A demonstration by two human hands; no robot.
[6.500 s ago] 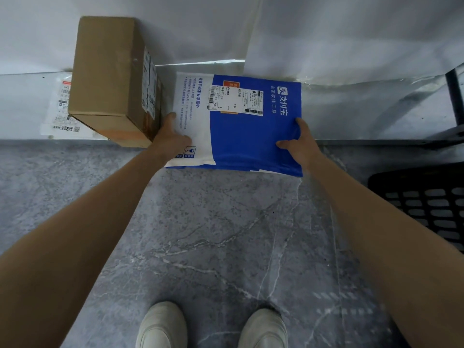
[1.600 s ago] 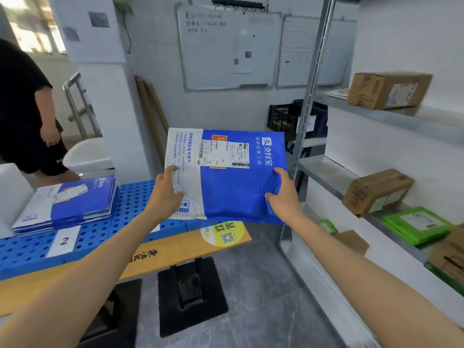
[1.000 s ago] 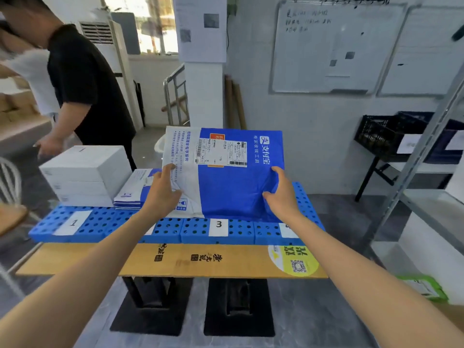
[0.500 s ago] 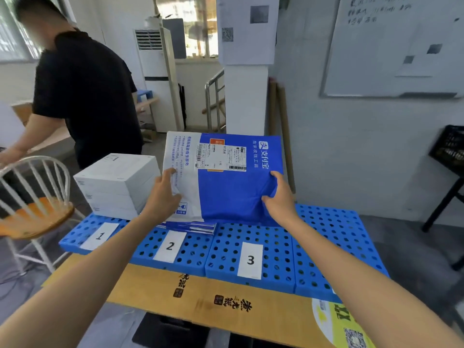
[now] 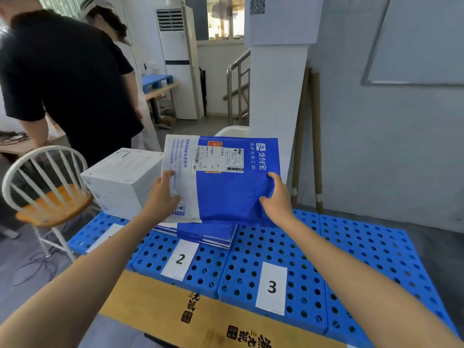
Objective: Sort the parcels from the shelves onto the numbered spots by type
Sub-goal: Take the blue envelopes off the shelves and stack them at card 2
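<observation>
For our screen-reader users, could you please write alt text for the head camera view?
A person's left hand and right hand hold a blue-and-white mailer by its side edges, over a stack of matching mailers behind the label 2 on a blue perforated board. Stacked white boxes stand to the left.

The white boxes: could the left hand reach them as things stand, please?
Likely not yet: the left hand grips the blue mailer, though the white boxes sit beside it, nothing between.

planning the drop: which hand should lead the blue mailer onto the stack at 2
Probably the left hand: it grips the blue mailer above the stack; the right hand sits nearer spot 3.
</observation>
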